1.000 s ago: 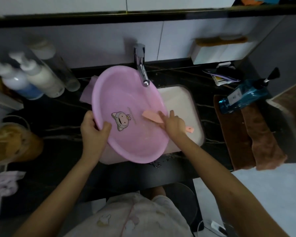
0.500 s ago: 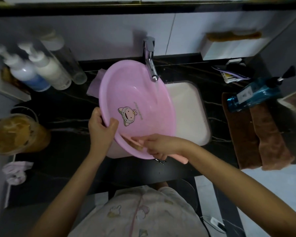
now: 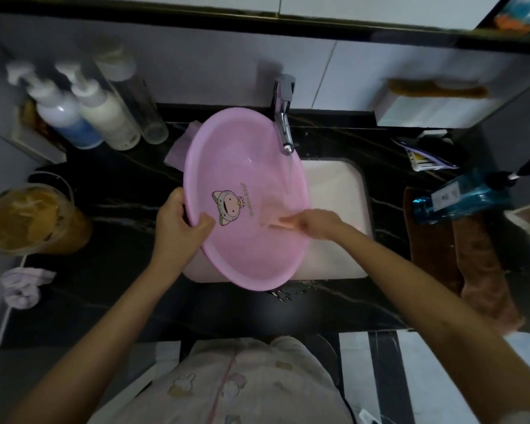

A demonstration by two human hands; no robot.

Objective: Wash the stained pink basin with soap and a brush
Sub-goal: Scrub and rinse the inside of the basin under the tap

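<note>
The pink basin (image 3: 245, 154), with a cartoon figure printed inside, is tilted over the white sink (image 3: 337, 191). My left hand (image 3: 179, 223) grips its left rim, thumb inside. My right hand (image 3: 317, 223) is inside the basin at its right side and holds a pink brush (image 3: 276, 222), whose blurred head lies against the basin's inner wall. Water runs from the chrome tap (image 3: 283, 123) into the basin just above the brush.
Two pump bottles (image 3: 83, 114) and a clear bottle stand at the back left. A round tub (image 3: 28, 218) sits left on the black counter. A blue pump bottle (image 3: 465, 194) lies on brown towels (image 3: 459, 255) at the right. A pink cloth lies behind the basin.
My right hand and the brush went from the basin's near rim up to its right inner side under the water stream. My left hand kept its hold on the rim.
</note>
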